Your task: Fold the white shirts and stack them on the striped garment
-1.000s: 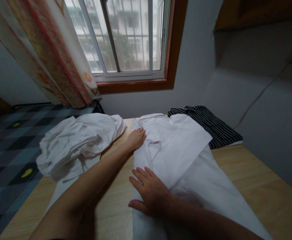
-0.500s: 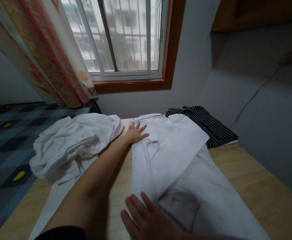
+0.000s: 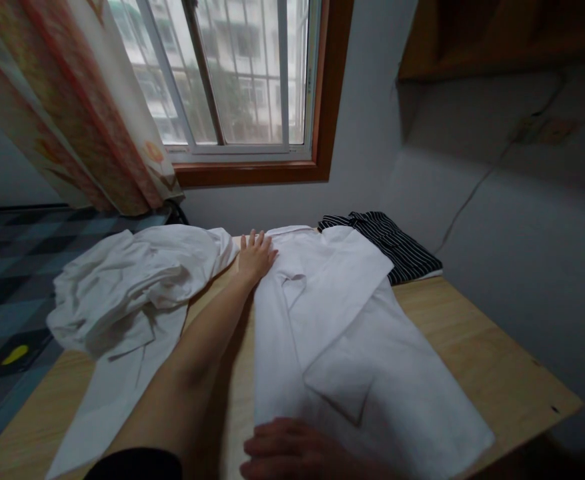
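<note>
A white shirt (image 3: 342, 333) lies spread on the wooden table, with a sleeve folded across its upper part. My left hand (image 3: 256, 256) rests at the shirt's far left edge, fingers spread and holding nothing. Near the bottom of the view, my right hand (image 3: 292, 450) is over the shirt's lower left edge, its fingers close together and curled; what they hold, if anything, is hidden. To the left of my left arm lies a crumpled white garment (image 3: 132, 287), partly covered by that arm at its lower end.
A black striped folded garment (image 3: 392, 243) sits at the table's (image 3: 477, 347) back right. Left is a checkered surface (image 3: 2, 293). Behind are a curtain (image 3: 72, 100) and a window (image 3: 242, 87). A wooden shelf (image 3: 472, 60) hangs upper right.
My left hand has shifted left along the shirt's far edge. My right hand's spread fingers have drawn together, lower in view. The shirt's lower part lies flatter, and the view has turned slightly right.
</note>
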Motion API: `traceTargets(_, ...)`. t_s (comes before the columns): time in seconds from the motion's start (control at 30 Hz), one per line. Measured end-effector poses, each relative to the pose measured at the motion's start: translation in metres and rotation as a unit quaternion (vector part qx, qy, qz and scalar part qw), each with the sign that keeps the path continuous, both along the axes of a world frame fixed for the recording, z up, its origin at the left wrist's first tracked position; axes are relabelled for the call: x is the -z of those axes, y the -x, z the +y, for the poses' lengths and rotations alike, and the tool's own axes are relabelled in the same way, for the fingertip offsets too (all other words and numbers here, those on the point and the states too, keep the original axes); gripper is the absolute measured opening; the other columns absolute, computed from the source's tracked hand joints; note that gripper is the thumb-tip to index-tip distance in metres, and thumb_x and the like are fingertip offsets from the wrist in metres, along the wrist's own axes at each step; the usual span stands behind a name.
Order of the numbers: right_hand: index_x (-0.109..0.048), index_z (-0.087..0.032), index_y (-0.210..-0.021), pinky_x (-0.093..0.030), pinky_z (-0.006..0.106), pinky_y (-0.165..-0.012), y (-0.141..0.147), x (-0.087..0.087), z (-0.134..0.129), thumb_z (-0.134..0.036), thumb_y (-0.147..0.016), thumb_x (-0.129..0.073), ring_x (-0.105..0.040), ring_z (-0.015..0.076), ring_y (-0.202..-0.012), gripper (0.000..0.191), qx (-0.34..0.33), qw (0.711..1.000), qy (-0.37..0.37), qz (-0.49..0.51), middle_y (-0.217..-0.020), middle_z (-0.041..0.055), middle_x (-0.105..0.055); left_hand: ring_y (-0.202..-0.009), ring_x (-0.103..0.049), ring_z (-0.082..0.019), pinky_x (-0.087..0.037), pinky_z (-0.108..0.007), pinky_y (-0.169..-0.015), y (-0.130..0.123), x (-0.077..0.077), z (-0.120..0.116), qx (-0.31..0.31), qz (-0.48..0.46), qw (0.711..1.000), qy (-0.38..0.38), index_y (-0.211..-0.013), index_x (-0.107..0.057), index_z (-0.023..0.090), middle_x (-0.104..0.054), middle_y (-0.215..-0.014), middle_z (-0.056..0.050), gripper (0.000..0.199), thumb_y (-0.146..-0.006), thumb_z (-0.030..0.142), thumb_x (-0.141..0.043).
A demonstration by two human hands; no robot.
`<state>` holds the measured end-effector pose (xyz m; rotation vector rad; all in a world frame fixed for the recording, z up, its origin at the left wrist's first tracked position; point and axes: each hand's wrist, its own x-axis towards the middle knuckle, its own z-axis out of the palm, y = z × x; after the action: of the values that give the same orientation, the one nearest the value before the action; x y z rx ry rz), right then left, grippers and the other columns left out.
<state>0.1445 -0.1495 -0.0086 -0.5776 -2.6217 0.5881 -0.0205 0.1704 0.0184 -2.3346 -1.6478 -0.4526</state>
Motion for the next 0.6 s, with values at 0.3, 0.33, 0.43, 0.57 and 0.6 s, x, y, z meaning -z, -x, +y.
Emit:
traceTargets(0.3, -0.039, -0.014, -0.142, -0.039, 0.056, -0.106, -0.142, 0.019, -0.014, -0.048, -0.094, -0.043, -0.039, 0.0337, -0.136, 0.059, 0.538, 0.832, -0.14, 0.002, -0.144, 0.0189, -0.045, -0.146, -0.017, -0.034, -0.017, -0.055, -0.115, -0.081, -0.015, -0.059, 0.18, 0.018, 0.981, 0.076, -0.147, -0.039, 0.027, -0.027, -0.158, -0.009, 0.06, -0.095, 0.057, -0.033)
traceTargets(0.33, -0.041, -0.012, -0.14, -0.039, 0.057, -0.105, -0.158, 0.024, -0.018, -0.05, -0.093, -0.042, -0.04, 0.0351, -0.135, 0.061, 0.576, 0.805, -0.142, -0.011, -0.143, 0.02, -0.045, -0.146, -0.017, -0.035, -0.017, -0.055, -0.115, -0.094, -0.017, -0.062, 0.201, 0.017, 0.976, 0.081, -0.147, -0.037, 0.027, -0.026, -0.158, -0.009, 0.061, -0.095, 0.058, -0.032)
traceTargets(0.43, -0.045, -0.008, -0.136, -0.039, 0.057, -0.105, -0.192, 0.033, -0.029, -0.056, -0.092, -0.037, -0.045, 0.0365, -0.13, 0.066, 0.641, 0.755, -0.132, -0.05, -0.137, 0.0213, -0.05, -0.144, -0.023, -0.034, -0.022, -0.055, -0.113, -0.134, -0.021, -0.064, 0.235, 0.006, 0.969, 0.074, -0.147, -0.038, 0.027, -0.03, -0.156, -0.01, 0.062, -0.095, 0.06, -0.03)
traceTargets(0.57, -0.05, -0.009, -0.133, -0.043, 0.056, -0.1, -0.206, 0.034, -0.04, -0.059, -0.089, -0.037, -0.054, 0.0365, -0.119, 0.068, 0.685, 0.72, -0.074, -0.087, -0.128, 0.0192, -0.059, -0.128, -0.045, -0.033, -0.038, -0.049, -0.102, -0.19, -0.03, -0.045, 0.201, -0.02, 0.977, 0.064, -0.138, -0.049, 0.028, -0.05, -0.14, -0.012, 0.058, -0.094, 0.061, -0.032)
traceTargets(0.6, -0.052, -0.009, -0.131, -0.044, 0.056, -0.099, -0.206, 0.033, -0.042, -0.061, -0.088, -0.037, -0.056, 0.0365, -0.116, 0.069, 0.69, 0.717, -0.056, -0.083, -0.125, 0.0189, -0.061, -0.123, -0.05, -0.032, -0.041, -0.047, -0.098, -0.204, -0.033, -0.038, 0.183, -0.025, 0.98, 0.077, -0.137, -0.05, 0.029, -0.055, -0.134, -0.012, 0.057, -0.093, 0.062, -0.031)
